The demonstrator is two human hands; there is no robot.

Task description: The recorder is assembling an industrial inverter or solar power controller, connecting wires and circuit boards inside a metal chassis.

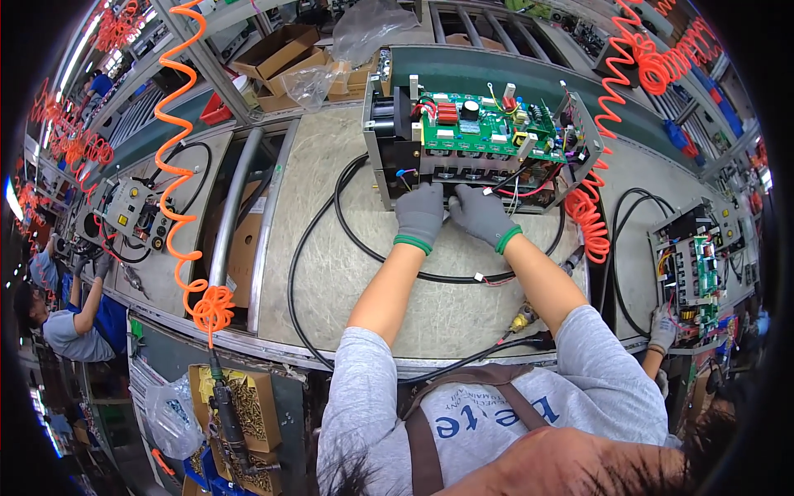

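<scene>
An open-sided electronic power unit [391, 164] stands on the worktable in front of me, with a green circuit board [488, 142] along its top and a dark row of parts below. At its lower near side are both my hands, in grey gloves with green cuffs. My left hand [420, 217] is closed, fingers curled at the unit's lower left. Close beside it, my right hand [482, 217] is also closed, fingers bent in toward the same lower edge. Whatever the fingertips hold is hidden. A thick black cable [347, 230] loops around the unit and passes under my forearms.
Orange coiled air hoses [184, 149] hang left and right. At lower left, a power screwdriver [227, 413] hangs over a carton [258, 411] of screws. Similar units stand on neighbouring benches, with people working there. Metal rollers [237, 219] lie left of the worktable [318, 289]; open cardboard boxes [281, 54] sit behind.
</scene>
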